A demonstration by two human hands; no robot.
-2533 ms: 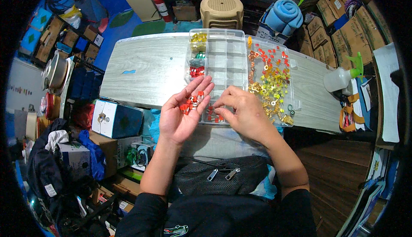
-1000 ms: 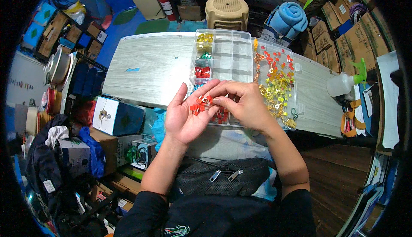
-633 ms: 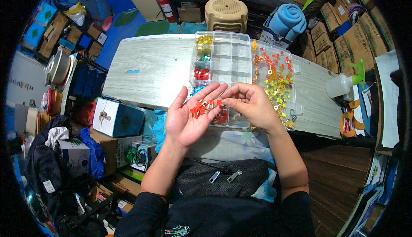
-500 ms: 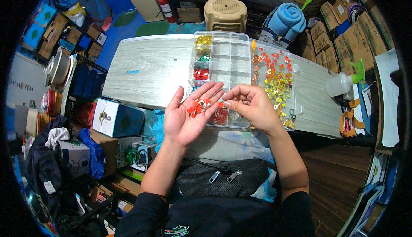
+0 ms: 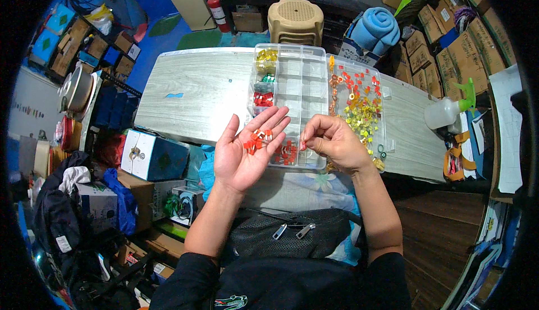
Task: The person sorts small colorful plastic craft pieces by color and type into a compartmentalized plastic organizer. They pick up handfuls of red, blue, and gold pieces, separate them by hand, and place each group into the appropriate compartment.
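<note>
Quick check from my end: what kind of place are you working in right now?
It looks like a cluttered storeroom or home workshop. Stacked cardboard boxes line the right side, more boxes and bags crowd the floor at left, and a long grey table holds a clear compartment organizer of small coloured crimp terminals.

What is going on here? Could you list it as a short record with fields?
Left hand: open, palm up, small red connectors lying in it
Right hand: fingers pinched, one red piece at the tips
Organiser box: clear, divided, under both hands
Lid: open, with loose red and yellow pieces
Table: pale wood
Spray bottle: on the right
</note>
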